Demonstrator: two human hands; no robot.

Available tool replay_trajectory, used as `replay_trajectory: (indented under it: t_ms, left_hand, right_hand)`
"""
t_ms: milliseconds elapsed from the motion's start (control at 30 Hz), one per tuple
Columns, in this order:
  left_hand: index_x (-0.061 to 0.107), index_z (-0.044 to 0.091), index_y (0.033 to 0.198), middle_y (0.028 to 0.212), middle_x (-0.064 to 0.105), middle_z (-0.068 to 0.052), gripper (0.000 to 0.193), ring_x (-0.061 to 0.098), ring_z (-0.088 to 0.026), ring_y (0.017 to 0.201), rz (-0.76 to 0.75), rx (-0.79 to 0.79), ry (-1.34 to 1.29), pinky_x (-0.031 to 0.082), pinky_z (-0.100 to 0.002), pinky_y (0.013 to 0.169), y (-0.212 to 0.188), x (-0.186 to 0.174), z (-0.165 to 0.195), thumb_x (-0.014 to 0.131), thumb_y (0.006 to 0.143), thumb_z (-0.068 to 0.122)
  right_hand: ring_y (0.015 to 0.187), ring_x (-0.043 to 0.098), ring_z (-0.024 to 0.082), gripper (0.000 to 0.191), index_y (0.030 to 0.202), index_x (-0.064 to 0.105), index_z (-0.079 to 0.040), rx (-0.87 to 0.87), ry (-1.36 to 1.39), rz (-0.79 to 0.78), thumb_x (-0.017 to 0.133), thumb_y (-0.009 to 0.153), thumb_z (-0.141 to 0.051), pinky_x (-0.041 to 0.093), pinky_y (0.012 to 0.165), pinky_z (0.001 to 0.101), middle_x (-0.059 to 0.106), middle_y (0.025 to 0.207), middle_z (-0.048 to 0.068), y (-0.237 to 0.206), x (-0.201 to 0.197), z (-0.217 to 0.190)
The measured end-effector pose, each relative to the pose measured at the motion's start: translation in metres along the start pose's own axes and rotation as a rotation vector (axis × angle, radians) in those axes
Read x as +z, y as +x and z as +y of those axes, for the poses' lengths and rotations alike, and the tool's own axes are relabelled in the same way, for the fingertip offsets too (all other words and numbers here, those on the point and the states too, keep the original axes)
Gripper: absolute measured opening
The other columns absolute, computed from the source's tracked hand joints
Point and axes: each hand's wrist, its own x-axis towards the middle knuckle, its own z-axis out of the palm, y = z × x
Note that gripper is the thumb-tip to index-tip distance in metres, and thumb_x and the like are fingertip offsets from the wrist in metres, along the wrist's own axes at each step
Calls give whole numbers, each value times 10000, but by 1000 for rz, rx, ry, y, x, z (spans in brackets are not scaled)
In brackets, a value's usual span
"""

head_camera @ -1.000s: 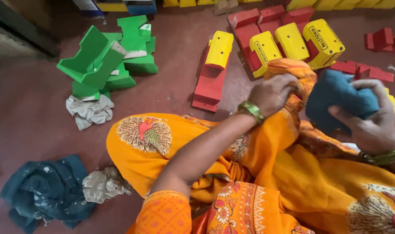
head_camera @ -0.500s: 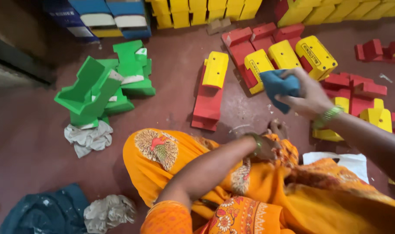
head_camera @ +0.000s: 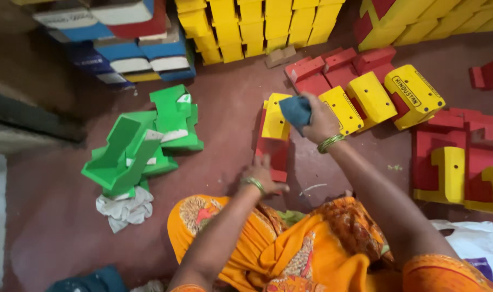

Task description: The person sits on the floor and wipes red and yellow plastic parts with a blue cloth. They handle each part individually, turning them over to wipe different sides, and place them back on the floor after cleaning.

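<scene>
From the head camera I see my right hand [head_camera: 319, 121] closed around a dark blue cloth [head_camera: 295, 112], pressing it against the top of a yellow block [head_camera: 275, 120] that sits on a long red block [head_camera: 272, 151] on the floor [head_camera: 225, 108]. My left hand [head_camera: 262, 173] rests lower down with its fingers spread flat on the near end of that red block, holding nothing; both wrists carry green bangles. The red and yellow pair lies about mid-floor, just in front of my knees, which are covered in orange patterned fabric [head_camera: 289, 249].

Just right of the cloth a row of yellow blocks [head_camera: 376, 97] leans on more red blocks [head_camera: 338, 65], and further right, toward the floor's right edge, red and yellow pieces [head_camera: 462, 167] lie side by side. Along the far edge of the floor stand stacked yellow blocks [head_camera: 257, 27], with a stack of blue, white and red blocks [head_camera: 122, 43] toward the far left corner. A heap of green blocks [head_camera: 143, 140] sits on the left part of the floor, well apart from my hands, with a crumpled whitish rag [head_camera: 126, 208] touching its near side. A white plastic bag [head_camera: 473, 243] lies near the right corner, and what looks like another dark blue cloth [head_camera: 89, 281] shows at the bottom edge, mostly cut off
</scene>
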Motion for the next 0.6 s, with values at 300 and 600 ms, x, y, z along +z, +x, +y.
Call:
replay_trajectory:
  t_ms: [300, 600]
  left_hand:
    - [726, 314, 1143, 1297, 588, -2, 478, 657, -282, 1139, 171, 188, 114, 546, -486, 956, 79, 8, -89, 830, 676, 331]
    - [416, 158, 1478, 1419, 471, -165, 1185, 415, -380, 1335, 337, 367, -254, 350, -534, 1090, 126, -30, -150, 975, 500, 525]
  right_hand:
    - [1129, 598, 379, 712, 1354, 565, -136, -140, -110, 275, 805, 684, -114, 508, 965, 476, 620, 1234, 121, 65, 34, -5]
    - [1043, 574, 403, 485, 1097, 707, -268, -439, -391, 223, 794, 629, -360, 502, 841, 526, 649, 1275, 45, 69, 105, -57]
